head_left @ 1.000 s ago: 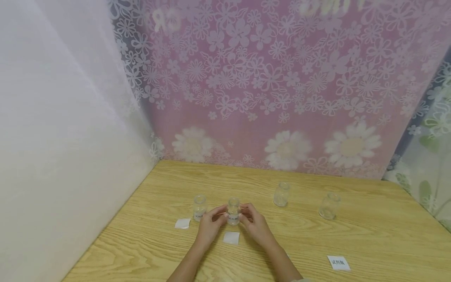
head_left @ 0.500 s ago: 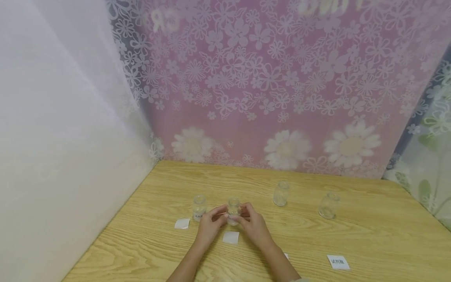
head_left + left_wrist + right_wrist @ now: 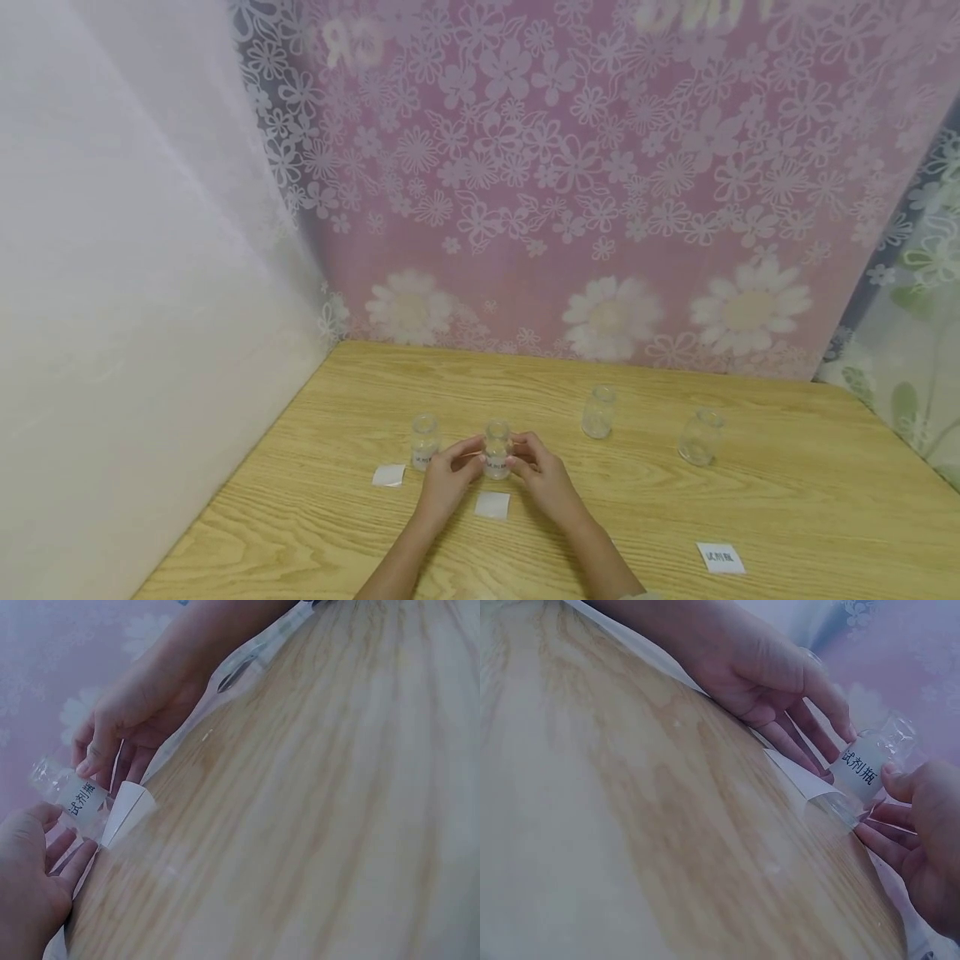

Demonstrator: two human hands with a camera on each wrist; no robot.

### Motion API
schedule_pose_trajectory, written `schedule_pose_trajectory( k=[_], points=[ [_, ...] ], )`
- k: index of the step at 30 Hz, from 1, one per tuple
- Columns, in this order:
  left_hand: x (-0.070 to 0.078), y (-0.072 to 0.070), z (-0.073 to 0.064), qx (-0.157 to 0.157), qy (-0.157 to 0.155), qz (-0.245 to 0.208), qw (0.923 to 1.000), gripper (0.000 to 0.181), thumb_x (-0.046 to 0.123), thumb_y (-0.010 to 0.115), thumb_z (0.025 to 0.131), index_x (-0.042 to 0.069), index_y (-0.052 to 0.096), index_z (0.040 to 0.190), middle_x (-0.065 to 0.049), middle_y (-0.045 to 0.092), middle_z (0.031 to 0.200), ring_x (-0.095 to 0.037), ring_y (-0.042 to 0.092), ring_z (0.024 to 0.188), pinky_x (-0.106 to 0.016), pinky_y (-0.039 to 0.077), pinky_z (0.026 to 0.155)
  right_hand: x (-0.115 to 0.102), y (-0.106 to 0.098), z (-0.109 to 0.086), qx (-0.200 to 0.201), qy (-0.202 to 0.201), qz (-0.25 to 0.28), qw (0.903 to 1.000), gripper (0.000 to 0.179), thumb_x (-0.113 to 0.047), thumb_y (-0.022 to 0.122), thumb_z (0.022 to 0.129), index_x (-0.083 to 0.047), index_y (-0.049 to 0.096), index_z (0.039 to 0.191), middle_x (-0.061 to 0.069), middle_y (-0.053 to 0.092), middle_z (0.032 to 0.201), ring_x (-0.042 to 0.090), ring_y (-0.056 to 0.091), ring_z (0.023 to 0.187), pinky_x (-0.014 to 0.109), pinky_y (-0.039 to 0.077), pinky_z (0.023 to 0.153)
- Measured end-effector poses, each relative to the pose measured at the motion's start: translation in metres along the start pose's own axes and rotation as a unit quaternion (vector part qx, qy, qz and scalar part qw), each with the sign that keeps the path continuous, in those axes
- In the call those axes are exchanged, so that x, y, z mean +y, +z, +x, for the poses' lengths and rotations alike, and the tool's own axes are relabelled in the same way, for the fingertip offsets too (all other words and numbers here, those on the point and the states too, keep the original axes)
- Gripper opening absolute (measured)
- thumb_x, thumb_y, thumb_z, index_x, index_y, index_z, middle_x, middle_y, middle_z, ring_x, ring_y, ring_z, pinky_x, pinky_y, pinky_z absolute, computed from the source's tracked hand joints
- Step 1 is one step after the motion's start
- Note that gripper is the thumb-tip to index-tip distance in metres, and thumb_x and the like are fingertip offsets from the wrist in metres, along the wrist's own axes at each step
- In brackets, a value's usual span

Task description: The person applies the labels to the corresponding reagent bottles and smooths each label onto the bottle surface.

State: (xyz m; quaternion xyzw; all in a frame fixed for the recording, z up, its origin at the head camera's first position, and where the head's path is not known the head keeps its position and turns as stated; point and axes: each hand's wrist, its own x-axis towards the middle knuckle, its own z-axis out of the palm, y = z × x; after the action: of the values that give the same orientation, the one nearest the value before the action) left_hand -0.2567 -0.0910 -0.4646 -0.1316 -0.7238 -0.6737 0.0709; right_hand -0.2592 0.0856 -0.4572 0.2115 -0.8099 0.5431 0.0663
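Observation:
A small clear glass bottle (image 3: 497,435) stands upright between my two hands, with a white label (image 3: 82,798) bearing black printed characters on its front. My left hand (image 3: 447,479) holds the bottle from the left, its thumb at the label's left edge. From the right side my right hand (image 3: 547,482) grips it too, with the thumb (image 3: 894,778) pressed on the label's right end. A blank white paper square (image 3: 492,505) lies on the table just in front of the bottle. In both wrist views the bottle's lower part is partly hidden by fingers.
Left of my hands stands another labelled bottle (image 3: 424,435), a paper square (image 3: 388,476) beside it. Two unlabelled bottles stand farther right, one at the back (image 3: 599,412) and one nearer the right side (image 3: 702,437). A printed label square (image 3: 722,558) lies at the front right of the wooden table (image 3: 300,517).
My right thumb went leftward across the label half a second ago and is back at its right end now, so the characters show again. My left hand and the bottle stay in place.

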Motion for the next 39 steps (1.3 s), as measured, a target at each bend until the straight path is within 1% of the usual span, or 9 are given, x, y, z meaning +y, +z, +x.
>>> schedule_pose_trajectory(
  k=[6,10,14,17,21,29,31,34,39],
  points=[
    [0.012,0.000,-0.003,-0.004,-0.005,-0.022,0.9997,0.034,0.007,0.061,0.088,-0.010,0.055,0.118,-0.025,0.056,0.115,-0.035,0.057,0.101,-0.027,0.050,0.077,-0.001,-0.001,0.000,-0.001,0.005,0.010,0.9999,0.025,-0.015,0.054,0.093,-0.007,0.051,0.117,0.016,0.058,0.112,0.034,0.053,0.107,0.050,0.042,0.089],
    [0.006,0.000,-0.002,-0.004,-0.005,-0.021,0.9998,0.035,0.009,0.062,0.089,-0.009,0.055,0.118,-0.024,0.056,0.116,-0.034,0.056,0.102,-0.027,0.050,0.077,-0.002,-0.002,0.000,0.000,0.002,0.002,1.0000,0.025,-0.016,0.054,0.094,-0.008,0.050,0.117,0.015,0.058,0.113,0.033,0.053,0.107,0.049,0.042,0.089],
    [0.000,0.001,-0.001,0.000,0.016,0.007,0.9998,0.035,0.009,0.062,0.088,-0.007,0.056,0.118,-0.021,0.057,0.115,-0.033,0.057,0.102,-0.026,0.049,0.079,-0.005,-0.002,-0.001,-0.006,-0.004,-0.012,0.9999,0.025,-0.012,0.053,0.094,-0.004,0.049,0.118,0.017,0.058,0.112,0.034,0.053,0.106,0.049,0.042,0.088],
    [-0.003,0.001,0.000,0.004,0.033,0.030,0.9990,0.034,0.005,0.063,0.086,-0.007,0.057,0.117,-0.021,0.058,0.114,-0.033,0.057,0.101,-0.028,0.049,0.081,-0.016,-0.003,-0.003,-0.012,-0.009,-0.010,0.9998,0.024,-0.005,0.052,0.093,0.001,0.047,0.117,0.021,0.057,0.110,0.038,0.053,0.103,0.051,0.042,0.087],
    [-0.004,0.002,0.000,0.009,0.041,0.057,0.9975,0.034,0.000,0.064,0.084,-0.006,0.057,0.117,-0.021,0.059,0.112,-0.034,0.058,0.099,-0.031,0.048,0.084,-0.027,-0.004,-0.005,-0.011,-0.023,-0.004,0.9997,0.024,0.003,0.052,0.091,0.004,0.047,0.114,0.024,0.057,0.108,0.041,0.053,0.102,0.054,0.042,0.085],
    [-0.006,0.003,0.000,0.011,0.059,0.077,0.9952,0.037,-0.002,0.065,0.083,-0.005,0.056,0.118,-0.021,0.058,0.112,-0.034,0.058,0.098,-0.035,0.049,0.082,0.005,0.002,0.003,0.003,-0.038,-0.039,0.9985,0.029,0.005,0.056,0.088,-0.003,0.048,0.114,0.014,0.060,0.106,0.031,0.057,0.099,0.044,0.048,0.082],
    [-0.004,0.003,-0.001,0.011,0.065,0.072,0.9952,0.037,-0.004,0.064,0.082,-0.006,0.055,0.118,-0.023,0.057,0.111,-0.036,0.058,0.097,-0.036,0.049,0.081,0.009,0.003,0.004,0.007,-0.050,-0.041,0.9979,0.030,0.006,0.058,0.086,-0.002,0.048,0.113,0.016,0.060,0.105,0.032,0.058,0.098,0.042,0.049,0.080],
    [0.007,0.004,-0.005,0.010,0.068,0.064,0.9955,0.036,-0.009,0.063,0.082,-0.009,0.054,0.117,-0.027,0.056,0.110,-0.040,0.057,0.097,-0.040,0.049,0.081,0.011,0.005,0.005,0.010,-0.066,-0.043,0.9969,0.032,0.009,0.060,0.083,0.000,0.048,0.112,0.018,0.060,0.103,0.033,0.059,0.095,0.038,0.051,0.077],
    [0.026,0.006,-0.011,0.009,0.060,0.062,0.9963,0.035,-0.014,0.060,0.081,-0.013,0.053,0.115,-0.031,0.055,0.109,-0.045,0.056,0.097,-0.045,0.047,0.082,0.011,0.006,0.005,0.002,-0.063,-0.027,0.9977,0.038,0.009,0.065,0.080,0.002,0.045,0.112,0.020,0.059,0.101,0.035,0.060,0.095,0.033,0.051,0.077]
  ],
)
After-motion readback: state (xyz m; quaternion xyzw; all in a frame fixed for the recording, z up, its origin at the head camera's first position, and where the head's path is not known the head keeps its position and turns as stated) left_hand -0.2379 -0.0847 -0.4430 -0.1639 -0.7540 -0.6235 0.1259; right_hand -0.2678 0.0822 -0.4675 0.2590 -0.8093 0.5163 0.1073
